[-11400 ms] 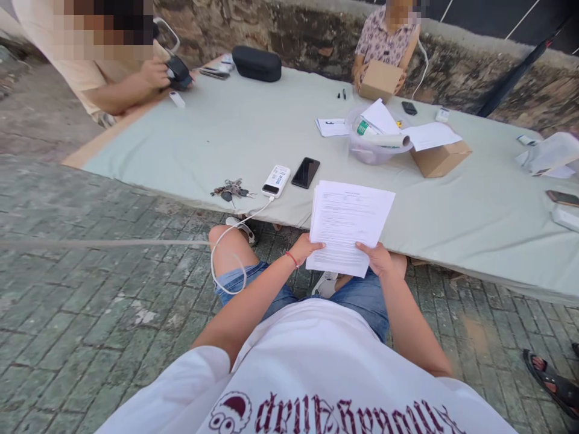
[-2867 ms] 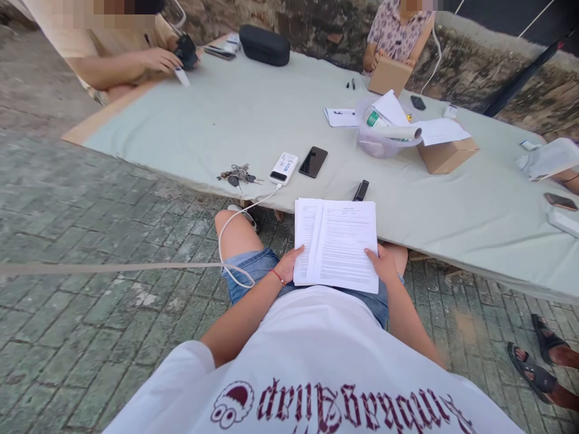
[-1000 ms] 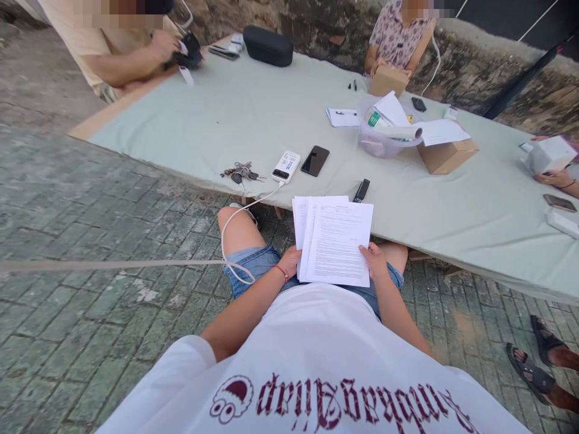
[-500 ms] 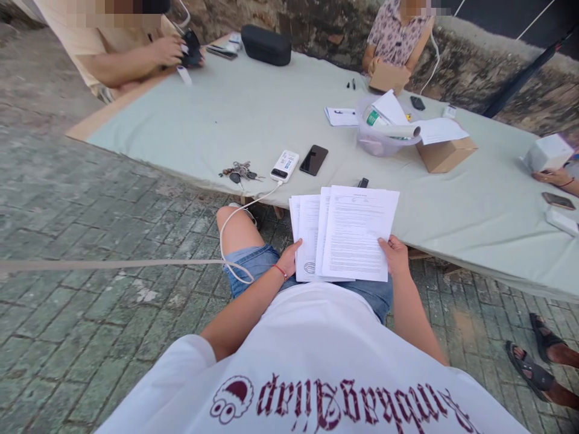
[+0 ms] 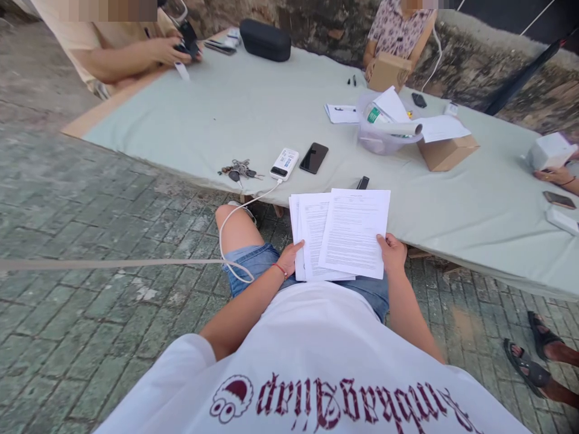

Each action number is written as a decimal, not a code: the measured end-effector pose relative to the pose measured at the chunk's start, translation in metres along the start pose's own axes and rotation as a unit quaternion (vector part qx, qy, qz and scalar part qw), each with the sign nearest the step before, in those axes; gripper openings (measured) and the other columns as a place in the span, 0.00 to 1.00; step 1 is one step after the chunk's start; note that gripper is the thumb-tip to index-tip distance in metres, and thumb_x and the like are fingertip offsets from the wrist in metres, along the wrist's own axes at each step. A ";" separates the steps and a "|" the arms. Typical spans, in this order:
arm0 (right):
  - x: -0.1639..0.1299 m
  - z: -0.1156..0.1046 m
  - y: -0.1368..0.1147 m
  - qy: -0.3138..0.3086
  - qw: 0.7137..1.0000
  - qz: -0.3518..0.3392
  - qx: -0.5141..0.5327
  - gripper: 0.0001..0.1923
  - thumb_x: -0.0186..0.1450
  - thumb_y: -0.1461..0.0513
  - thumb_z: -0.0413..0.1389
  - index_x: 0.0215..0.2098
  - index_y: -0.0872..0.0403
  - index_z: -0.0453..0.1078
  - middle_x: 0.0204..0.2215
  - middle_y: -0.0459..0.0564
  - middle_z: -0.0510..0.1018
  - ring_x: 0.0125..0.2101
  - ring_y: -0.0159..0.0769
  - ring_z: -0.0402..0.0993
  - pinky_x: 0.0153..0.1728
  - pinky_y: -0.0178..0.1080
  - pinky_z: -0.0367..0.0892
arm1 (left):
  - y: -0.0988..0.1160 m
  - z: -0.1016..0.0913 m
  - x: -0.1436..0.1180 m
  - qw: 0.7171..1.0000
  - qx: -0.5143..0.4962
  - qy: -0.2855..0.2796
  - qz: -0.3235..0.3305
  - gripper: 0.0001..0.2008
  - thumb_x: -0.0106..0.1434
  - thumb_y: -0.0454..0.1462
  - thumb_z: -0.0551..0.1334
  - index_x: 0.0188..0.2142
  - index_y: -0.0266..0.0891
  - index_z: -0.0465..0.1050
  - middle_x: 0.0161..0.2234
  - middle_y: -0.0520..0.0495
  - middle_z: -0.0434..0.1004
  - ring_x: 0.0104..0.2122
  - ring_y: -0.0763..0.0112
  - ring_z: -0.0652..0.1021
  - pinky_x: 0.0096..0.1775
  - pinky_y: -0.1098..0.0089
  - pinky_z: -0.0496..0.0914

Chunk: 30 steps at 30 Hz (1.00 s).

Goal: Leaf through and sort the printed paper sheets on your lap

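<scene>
Paving of grey-green brick (image 5: 90,313) lies directly under the work, and it is there that a dropped sheet would land, since the printed pages (image 5: 344,235) are held over the lap, just off the near edge of the counter (image 5: 474,205), with nothing beneath them but knees and ground. The stack is fanned: the top sheet is pinched at its lower right corner by the right hand (image 5: 392,253), fingers closed on the paper, while the sheets behind are pinched at their lower left by the left hand (image 5: 291,256), thumb on top. With each grip taken at one corner only, a sheet could probably be lost from the middle of the fan, or the corners creased, if the hands were drawn further apart. A white cable (image 5: 235,241) runs from the power bank (image 5: 284,164) near the counter's near edge down across the left thigh; were it snagged by the left forearm, the power bank, and perhaps the black phone (image 5: 313,158) just beside it, could be dragged off. The keys (image 5: 237,172) lie close to the same edge.
</scene>
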State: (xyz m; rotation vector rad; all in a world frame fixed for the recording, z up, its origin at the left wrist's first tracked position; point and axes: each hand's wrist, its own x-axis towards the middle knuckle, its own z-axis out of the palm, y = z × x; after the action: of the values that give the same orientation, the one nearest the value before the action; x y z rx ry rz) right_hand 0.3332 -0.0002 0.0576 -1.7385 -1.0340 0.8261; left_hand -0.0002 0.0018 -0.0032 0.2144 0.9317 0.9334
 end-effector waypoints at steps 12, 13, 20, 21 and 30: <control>-0.023 0.064 0.011 -0.001 0.991 -0.058 -0.124 0.23 0.58 0.46 0.62 0.45 0.51 0.76 0.45 0.55 0.76 0.44 0.46 0.72 0.52 0.50 0.69 | 0.001 0.001 -0.004 0.999 0.034 -0.011 0.016 0.27 0.47 0.38 0.80 0.46 0.32 0.80 0.45 0.35 0.85 0.50 0.45 0.82 0.61 0.45 0.68; -0.020 0.063 0.013 0.006 0.992 -0.040 -0.121 0.24 0.57 0.46 0.63 0.46 0.51 0.75 0.46 0.56 0.77 0.46 0.47 0.72 0.54 0.51 0.68 | 0.000 0.001 -0.003 0.999 0.038 -0.009 0.015 0.28 0.45 0.38 0.80 0.45 0.32 0.80 0.44 0.35 0.85 0.50 0.45 0.82 0.61 0.44 0.68; 0.000 0.056 0.014 -0.294 0.919 0.219 0.148 0.28 0.51 0.43 0.71 0.40 0.52 0.77 0.39 0.55 0.85 0.41 0.49 0.81 0.47 0.53 0.76 | -0.003 0.006 -0.005 0.997 0.063 -0.042 0.002 0.31 0.42 0.38 0.81 0.47 0.32 0.81 0.48 0.33 0.83 0.52 0.44 0.81 0.63 0.44 0.65; 0.000 0.059 0.013 -0.314 0.906 0.230 0.168 0.28 0.49 0.44 0.72 0.40 0.53 0.77 0.39 0.56 0.85 0.41 0.51 0.82 0.47 0.54 0.77 | -0.004 0.007 -0.005 0.996 0.073 -0.050 0.002 0.32 0.41 0.37 0.82 0.47 0.32 0.81 0.48 0.32 0.83 0.53 0.44 0.80 0.63 0.44 0.64; 0.000 0.073 -0.011 -0.276 0.939 0.136 0.156 0.29 0.45 0.53 0.76 0.44 0.52 0.80 0.48 0.55 0.84 0.51 0.54 0.79 0.58 0.58 0.71 | 0.011 0.021 -0.001 0.974 0.193 -0.003 0.116 0.26 0.38 0.34 0.81 0.40 0.35 0.84 0.44 0.38 0.85 0.55 0.41 0.78 0.65 0.44 0.63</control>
State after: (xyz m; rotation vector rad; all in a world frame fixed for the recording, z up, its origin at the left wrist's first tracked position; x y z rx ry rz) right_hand 0.2676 0.0290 0.0425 -1.4196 -0.9523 1.6298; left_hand 0.0094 0.0125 0.0161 0.6684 1.0949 0.9571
